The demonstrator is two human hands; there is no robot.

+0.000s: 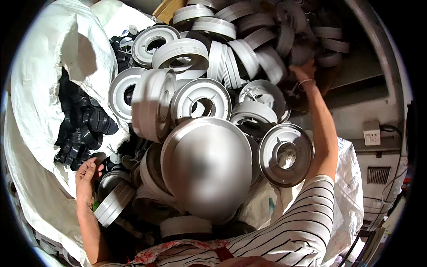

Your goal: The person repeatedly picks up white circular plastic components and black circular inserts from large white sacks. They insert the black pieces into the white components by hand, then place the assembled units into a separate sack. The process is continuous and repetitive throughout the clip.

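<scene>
My left hand [89, 172] is beside the mouth of a white woven sack [33, 84], its fingers pinched together; what they hold, if anything, is too small to make out. Black ribbed plastic caps [82, 129] fill the sack's opening just above that hand. On the far right, my right hand [304, 71] reaches into shadow against a dark grey round part [302, 52]; its fingertips are hidden there. A big heap of grey plastic rings with spoked centres [201, 100] spreads between my hands. A smooth grey dome-shaped piece [207, 167], blurred and close, covers the middle.
A white electrical socket [372, 135] with a cable is on the grey machine side at the right. Near my right sleeve stands a white plastic sack [349, 187]. A wooden edge [167, 10] shows behind the heap, and a loose ring [114, 204] lies by my left forearm.
</scene>
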